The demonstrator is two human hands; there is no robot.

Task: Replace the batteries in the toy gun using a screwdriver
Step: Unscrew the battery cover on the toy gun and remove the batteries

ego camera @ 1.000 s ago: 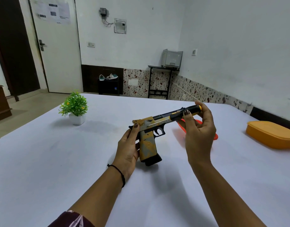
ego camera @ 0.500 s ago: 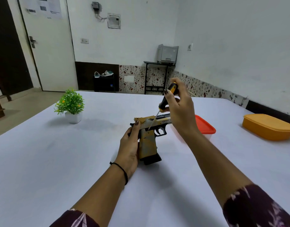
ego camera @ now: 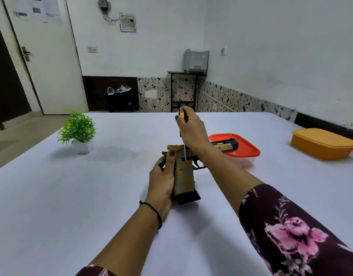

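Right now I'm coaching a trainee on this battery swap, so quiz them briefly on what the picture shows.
1. True or false: the left hand holds the toy gun by its grip.
2. The screwdriver in the right hand is: A) lying flat, B) upright, tip down at the gun, C) stuck in the potted plant.
3. Fill in: the closed box farthest right is coloured ____.
Key: 1 true; 2 B; 3 orange.
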